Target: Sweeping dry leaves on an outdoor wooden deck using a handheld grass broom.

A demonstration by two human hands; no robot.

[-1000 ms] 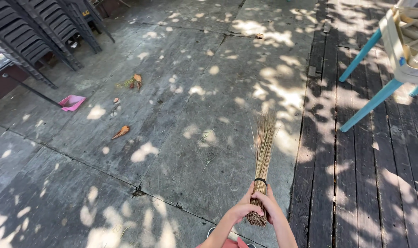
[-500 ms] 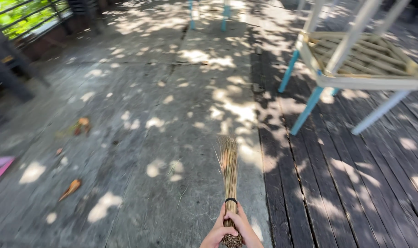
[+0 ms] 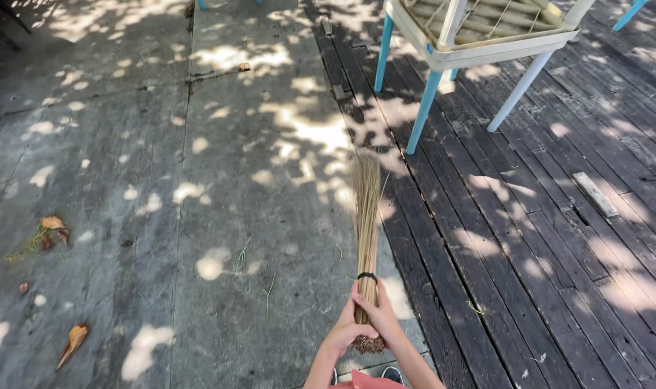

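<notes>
A straw hand broom [image 3: 367, 229], a bundle of thin tan sticks tied with a dark band, points away from me over the concrete slab [image 3: 220, 216]. My left hand [image 3: 347, 330] and my right hand [image 3: 380, 321] both grip its bound end, side by side. The bristle tips reach toward the seam where concrete meets the dark wooden deck [image 3: 544, 238]. Dry leaves [image 3: 51, 229] lie on the concrete at the left, and an orange leaf [image 3: 73, 341] lies near the lower left.
A chair-like frame with blue and white legs [image 3: 443, 57] stands on the deck at the top right. A loose pale wood piece [image 3: 595, 194] lies on the boards. Small leaf bits and grass strands [image 3: 241, 253] dot the concrete.
My view has swung to the right: the chair frame now sits closer to the centre top, and the pink object and stacked chairs at the left are gone. Both hands still hold the broom.
</notes>
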